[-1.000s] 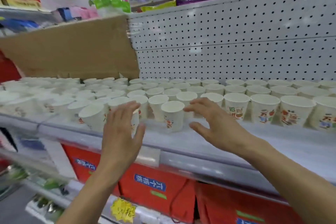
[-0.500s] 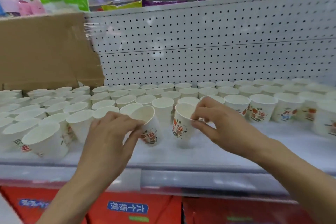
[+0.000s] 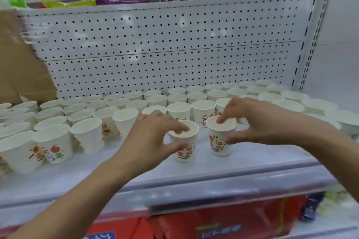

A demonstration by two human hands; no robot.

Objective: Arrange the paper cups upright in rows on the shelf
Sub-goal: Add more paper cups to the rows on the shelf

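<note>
Left hand (image 3: 155,137) pinches rim of paper cup (image 3: 185,148), finger inside, thumb on wall. Right hand (image 3: 258,122) pinches second cup (image 3: 220,141) likewise. Both upright on shelf (image 3: 262,163), just in front of cup rows (image 3: 174,101). Rim grip likely steadies placement.

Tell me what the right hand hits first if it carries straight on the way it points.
Probably the row cup just behind the held cup that the right hand grips, though depth is unclear.

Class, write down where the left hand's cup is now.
Head view, centre: the cup is upright near the shelf front, gripped by the left hand, just left of the other cup in the right hand.
</note>
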